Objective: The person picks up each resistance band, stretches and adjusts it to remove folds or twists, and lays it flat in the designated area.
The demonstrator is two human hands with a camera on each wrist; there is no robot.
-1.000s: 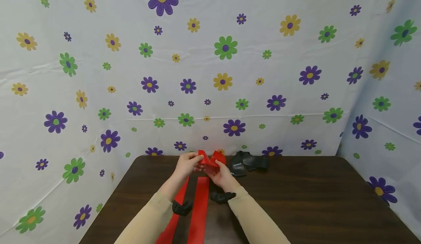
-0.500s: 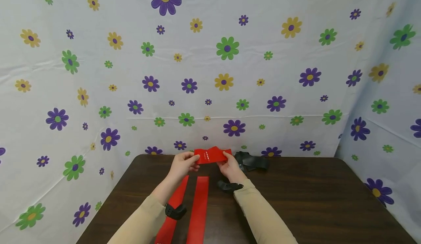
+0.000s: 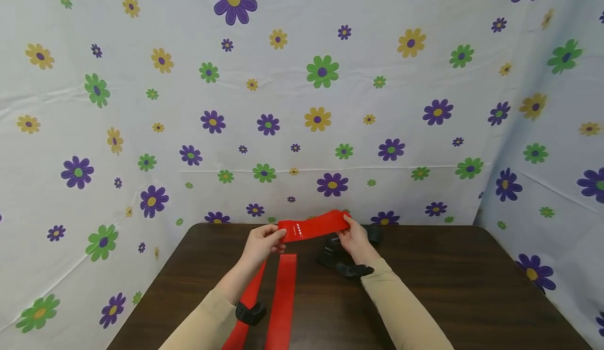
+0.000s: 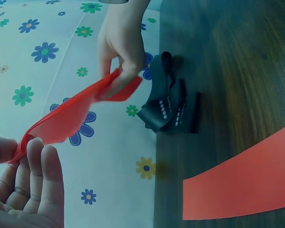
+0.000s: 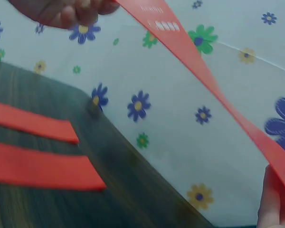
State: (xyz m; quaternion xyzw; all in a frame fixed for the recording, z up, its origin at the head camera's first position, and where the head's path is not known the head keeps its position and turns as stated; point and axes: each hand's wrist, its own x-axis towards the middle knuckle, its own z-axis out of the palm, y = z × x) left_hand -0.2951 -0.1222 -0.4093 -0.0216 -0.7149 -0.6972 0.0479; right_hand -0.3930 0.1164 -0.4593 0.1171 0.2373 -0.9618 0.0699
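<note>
A red resistance band [image 3: 313, 227] with white print near its left end is stretched out flat between both hands above the far part of the table. My left hand [image 3: 260, 246] pinches one end between thumb and fingers. The other end is gripped by my right hand [image 3: 357, 241], higher and to the right. In the left wrist view the band [image 4: 69, 114] hangs twisted and slightly slack between the hands. Two more red bands [image 3: 281, 303] lie lengthwise on the table under the left forearm. Black bands [image 4: 166, 107] are heaped loosely behind the right hand, partly hidden by it in the head view.
The dark wooden table [image 3: 448, 287] runs back to a white cloth [image 3: 396, 103] printed with flowers, which hangs behind it and at both sides. Each wrist wears a black camera strap [image 3: 251, 313].
The held red band has gone from bunched and folded to spread out straight. My right hand has moved right, away from the left, and now overlaps the black bands.
</note>
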